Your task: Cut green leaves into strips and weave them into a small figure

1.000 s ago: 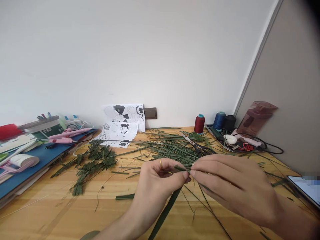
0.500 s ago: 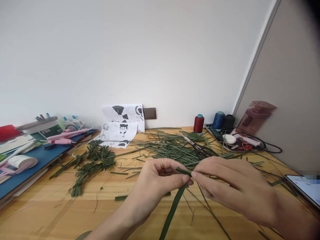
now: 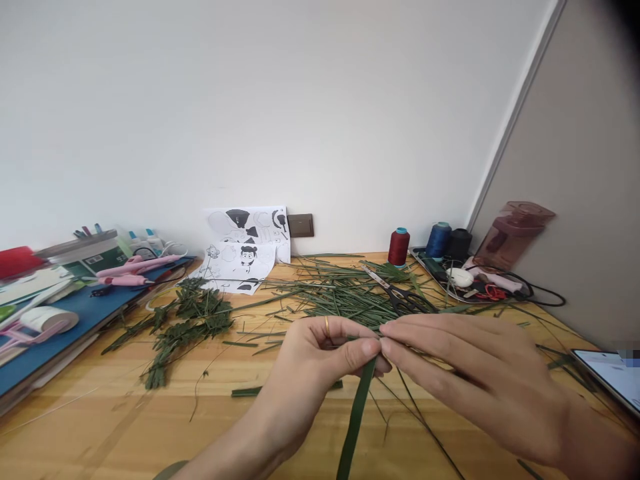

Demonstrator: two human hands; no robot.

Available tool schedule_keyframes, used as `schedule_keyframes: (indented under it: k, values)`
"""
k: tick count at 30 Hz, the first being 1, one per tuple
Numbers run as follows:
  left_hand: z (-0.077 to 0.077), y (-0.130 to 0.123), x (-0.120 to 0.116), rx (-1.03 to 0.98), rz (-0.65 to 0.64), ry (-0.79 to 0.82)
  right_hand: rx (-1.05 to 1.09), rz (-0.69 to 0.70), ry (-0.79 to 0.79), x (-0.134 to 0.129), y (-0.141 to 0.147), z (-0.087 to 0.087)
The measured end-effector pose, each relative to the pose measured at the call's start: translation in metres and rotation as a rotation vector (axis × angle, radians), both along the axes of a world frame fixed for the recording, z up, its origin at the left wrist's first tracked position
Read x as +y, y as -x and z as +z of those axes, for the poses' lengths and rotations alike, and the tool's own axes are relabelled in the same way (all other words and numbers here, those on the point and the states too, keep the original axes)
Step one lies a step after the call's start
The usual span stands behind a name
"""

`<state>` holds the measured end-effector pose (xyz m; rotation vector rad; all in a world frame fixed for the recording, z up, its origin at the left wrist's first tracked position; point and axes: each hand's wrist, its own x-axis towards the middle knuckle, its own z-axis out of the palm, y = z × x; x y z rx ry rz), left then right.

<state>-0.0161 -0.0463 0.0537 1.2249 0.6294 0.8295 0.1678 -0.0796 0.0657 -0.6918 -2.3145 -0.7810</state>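
Observation:
A long flat green grass blade (image 3: 356,427) hangs down from between my two hands toward the front edge of the view. My left hand (image 3: 320,367) pinches its top between thumb and fingers; a ring circles one finger. Fingertips of my right hand (image 3: 465,373) meet the left ones at the same spot, pressed together, and what they hold there is hidden. Just behind the hands lie a heap of cut grass blades (image 3: 340,300) and black-handled scissors (image 3: 400,293), resting on the heap.
Wilted leafy sprigs (image 3: 190,320) lie left of my hands. Printed drawings (image 3: 245,257) lean against the wall. A red thread spool (image 3: 399,248) stands behind, beside a cluttered tray (image 3: 467,290). A pink glue gun (image 3: 133,270) is at left, a phone (image 3: 610,380) at right.
The fold of grass that stuck up above my left thumb no longer shows. The hanging blade has swung a little right, and my right fingers have straightened over the pinch.

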Motion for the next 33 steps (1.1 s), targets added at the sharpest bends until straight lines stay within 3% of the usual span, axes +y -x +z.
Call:
schedule_keyframes:
  k: [3,6,8,12,14,16,22,25,27,30,33]
  values:
    - [-0.002,-0.001,0.002,-0.046,0.095,-0.036,-0.043,-0.049,-0.038,0.004,-0.005,-0.009]
    - [-0.003,0.000,0.012,-0.036,0.294,-0.126,0.013,-0.153,-0.001,0.010,-0.007,-0.015]
    - [-0.005,0.002,0.020,-0.006,0.410,-0.184,0.184,-0.229,0.170,0.013,-0.006,-0.015]
    - [-0.008,0.006,0.037,0.039,0.494,-0.262,0.508,-0.272,0.757,0.014,-0.002,-0.005]
    - [-0.010,0.008,0.044,0.031,0.513,-0.256,0.535,-0.247,0.991,0.014,-0.003,0.000]
    - [-0.013,0.010,0.051,0.003,0.523,-0.227,0.493,-0.227,1.117,0.014,-0.004,0.004]
    - [-0.022,0.020,0.075,-0.108,0.512,-0.119,0.332,-0.093,1.210,0.015,-0.013,0.013]
    - [-0.020,0.021,0.080,-0.125,0.505,-0.107,0.318,-0.126,1.258,0.017,-0.019,0.010]
    - [-0.015,0.021,0.076,-0.146,0.472,-0.107,0.281,-0.196,1.180,0.021,-0.021,0.003]
    - [-0.005,0.020,0.061,-0.215,0.303,-0.107,0.130,-0.303,0.952,0.030,-0.021,-0.011]
    - [0.000,0.018,0.039,-0.273,-0.032,-0.115,0.099,-0.396,0.794,0.038,-0.017,-0.020]
